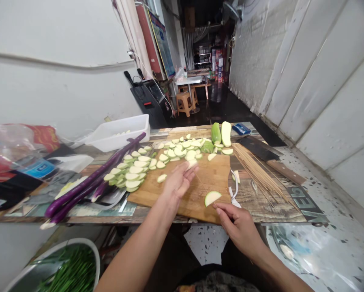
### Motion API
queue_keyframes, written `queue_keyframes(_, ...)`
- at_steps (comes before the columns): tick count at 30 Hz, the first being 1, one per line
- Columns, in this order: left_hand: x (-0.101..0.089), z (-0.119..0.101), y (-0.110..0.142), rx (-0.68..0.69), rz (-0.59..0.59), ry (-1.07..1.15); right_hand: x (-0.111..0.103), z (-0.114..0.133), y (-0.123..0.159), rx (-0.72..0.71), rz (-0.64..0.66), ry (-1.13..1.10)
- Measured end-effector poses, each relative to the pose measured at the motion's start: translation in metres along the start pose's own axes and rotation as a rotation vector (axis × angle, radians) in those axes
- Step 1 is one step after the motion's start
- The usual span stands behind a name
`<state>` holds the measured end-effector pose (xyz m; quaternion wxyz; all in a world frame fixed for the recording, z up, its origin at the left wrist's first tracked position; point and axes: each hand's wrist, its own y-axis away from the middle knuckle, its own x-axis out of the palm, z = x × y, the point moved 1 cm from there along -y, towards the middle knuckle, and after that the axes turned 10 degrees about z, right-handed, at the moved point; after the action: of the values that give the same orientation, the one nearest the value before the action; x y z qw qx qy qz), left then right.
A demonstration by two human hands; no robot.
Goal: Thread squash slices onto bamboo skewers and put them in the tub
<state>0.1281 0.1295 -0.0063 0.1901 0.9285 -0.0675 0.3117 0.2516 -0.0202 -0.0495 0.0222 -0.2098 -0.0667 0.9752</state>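
Note:
My right hand [239, 223] is closed around the lower end of a thin bamboo skewer [202, 181]. A half-round zucchini slice [213, 198], pale with a green rim, is threaded on it just beyond my fingertips. The skewer slants up and left across the wooden cutting board [182, 202] toward my left hand [179, 178]. At the fingertips of that hand is another zucchini slice [192, 163], seemingly pinched; the grip is partly hidden. Many loose slices [178, 151] lie along the board's far edge. Left of the board, slices [133, 177] are stacked in rows.
Bamboo skewers [258, 172] and a cleaver [261, 152] lie at right. Zucchini pieces [226, 134] stand behind the board. Long purple eggplants [93, 178] lie at left, before a white plastic bin [121, 132]. A basin of green chives [69, 267] sits below the table.

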Motion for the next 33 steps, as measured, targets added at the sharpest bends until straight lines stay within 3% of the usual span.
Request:
queue_keyframes(18,0.0,0.005,0.007,0.041,0.1,-0.119,0.002,0.003,-0.005,0.019,0.029,-0.01)
queue_keyframes(27,-0.001,0.003,0.006,-0.186,0.133,0.002,0.002,0.006,-0.012,0.005,0.057,0.061)
queue_keyframes(33,0.002,0.001,0.008,-0.066,0.148,-0.086,0.007,0.004,-0.013,-0.008,0.045,0.073)
